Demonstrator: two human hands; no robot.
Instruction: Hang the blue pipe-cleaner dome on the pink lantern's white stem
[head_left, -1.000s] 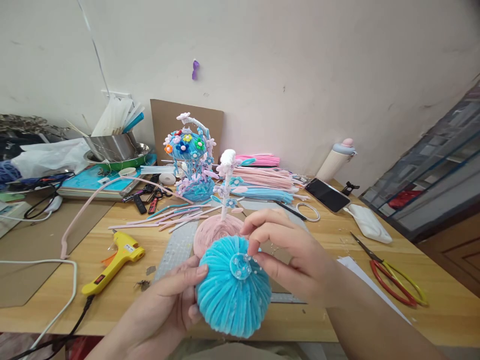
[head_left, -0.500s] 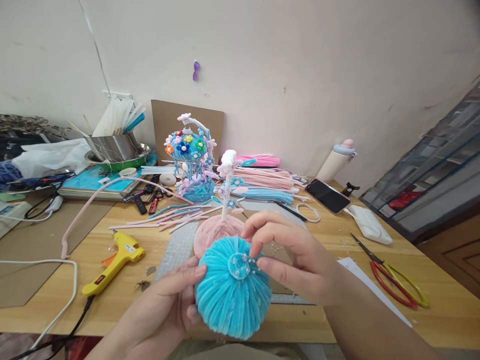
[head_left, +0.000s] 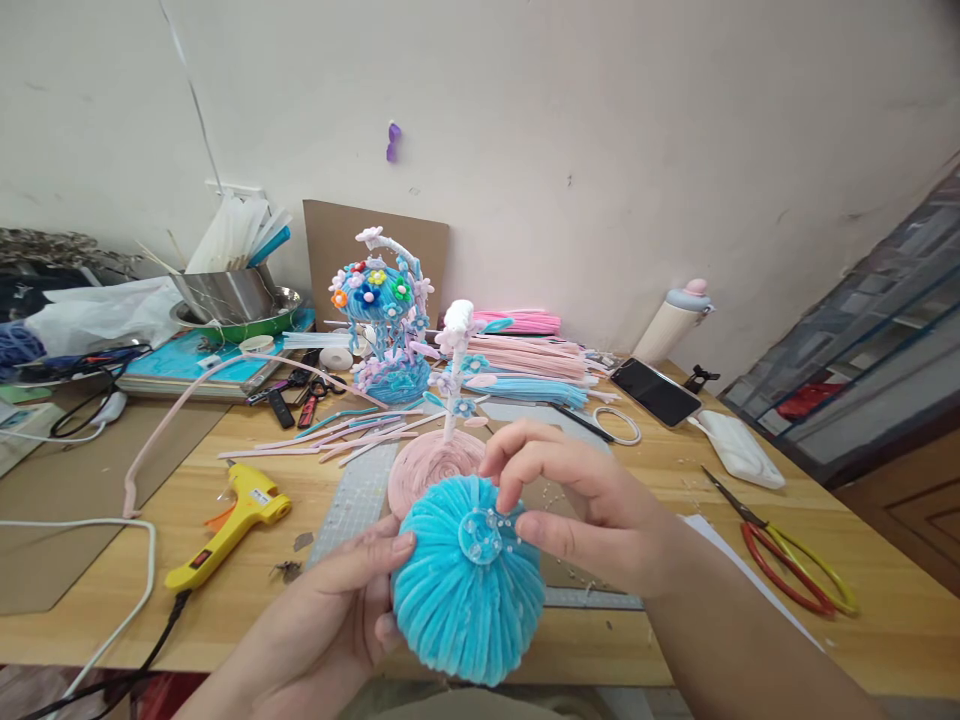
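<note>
My left hand [head_left: 352, 590] grips the side of a blue dome [head_left: 469, 610] wrapped in fuzzy pipe cleaners, thumb on top and fingers beneath. On the dome's crown is a small round blue disc [head_left: 478, 540] with clear beads [head_left: 491, 519] on and beside it. The thumb and bent fingers of my right hand [head_left: 574, 510] close around these beads at the disc's right edge. Whether a thread runs through the beads is too small to tell. Just behind stands a pink coiled base [head_left: 420, 470] with a white flowered stem [head_left: 451, 400].
At left lies a yellow glue gun [head_left: 229, 530]; at right, scissors [head_left: 787, 570] and a phone [head_left: 656, 392]. Farther back are a finished-looking flowered blue ornament [head_left: 382, 310], pipe-cleaner bundles [head_left: 525, 360] and a metal pot [head_left: 229, 295]. A cutting mat [head_left: 352, 500] lies under the base.
The dome has shifted very slightly down and right in view. Both hands keep nearly the same hold, and the right fingers stay at the beads.
</note>
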